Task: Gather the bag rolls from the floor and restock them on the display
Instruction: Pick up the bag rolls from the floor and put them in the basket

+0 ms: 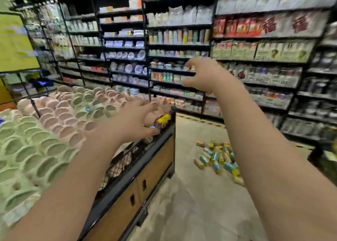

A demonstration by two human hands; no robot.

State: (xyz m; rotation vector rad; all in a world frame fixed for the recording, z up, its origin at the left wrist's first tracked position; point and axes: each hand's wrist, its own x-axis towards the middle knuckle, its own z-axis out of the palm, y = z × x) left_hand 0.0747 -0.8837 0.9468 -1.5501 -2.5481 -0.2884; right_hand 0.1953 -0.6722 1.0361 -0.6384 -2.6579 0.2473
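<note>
Fingers of the left hand (135, 121) are hovering spread wide over the display (155, 160) rim, gripping nothing; the right hand (205, 75) is hanging half-curled in the air, empty too. The bag rolls (218, 157) are lying heaped on the floor (191, 195) beside the display, on their sides, long axes pointing every which way. They are looking light, firm-wound and slick-wrapped — likely best gripped round the middle, across the axis

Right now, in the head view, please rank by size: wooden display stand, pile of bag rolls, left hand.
1. wooden display stand
2. pile of bag rolls and left hand: about alike; the hand is nearer, so unranked.
</note>
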